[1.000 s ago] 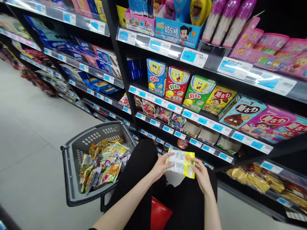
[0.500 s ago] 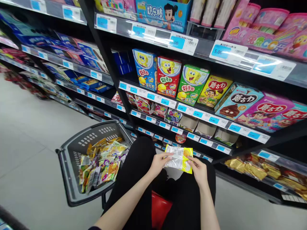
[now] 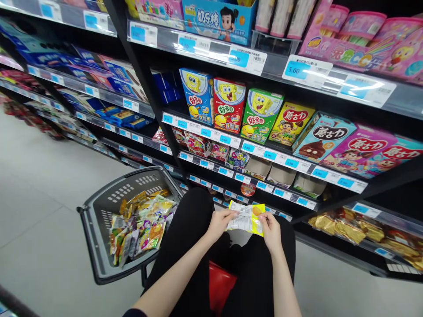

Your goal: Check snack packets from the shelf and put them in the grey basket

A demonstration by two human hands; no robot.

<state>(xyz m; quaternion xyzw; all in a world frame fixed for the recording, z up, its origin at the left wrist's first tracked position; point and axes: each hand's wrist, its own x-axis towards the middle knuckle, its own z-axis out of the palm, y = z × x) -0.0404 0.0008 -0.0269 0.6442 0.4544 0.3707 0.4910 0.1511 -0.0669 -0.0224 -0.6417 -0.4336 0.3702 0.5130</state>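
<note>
Both my hands hold one small snack packet [image 3: 246, 217], white and yellow with printed text, in front of my knees. My left hand [image 3: 220, 223] pinches its left edge with fingers closed on it. My right hand [image 3: 271, 228] grips its right, yellow end. I am seated low, black trousers [image 3: 191, 229] below the packet. A grey shopping basket [image 3: 99, 246] stands on the floor to my left, holding several colourful snack packets [image 3: 140, 224].
Black store shelves [image 3: 231, 141] run across the front, with blue price tags, cartoon snack boxes [image 3: 228, 105] and pink candy packs above. Gold-wrapped packs [image 3: 343, 229] lie on a low shelf at right. Grey tiled floor [image 3: 39, 185] opens to the left. A red seat [image 3: 220, 288] shows between my legs.
The view has tilted slightly, so the shelves sit a little higher and to the left. My hands have turned the packet a little and drawn closer together.
</note>
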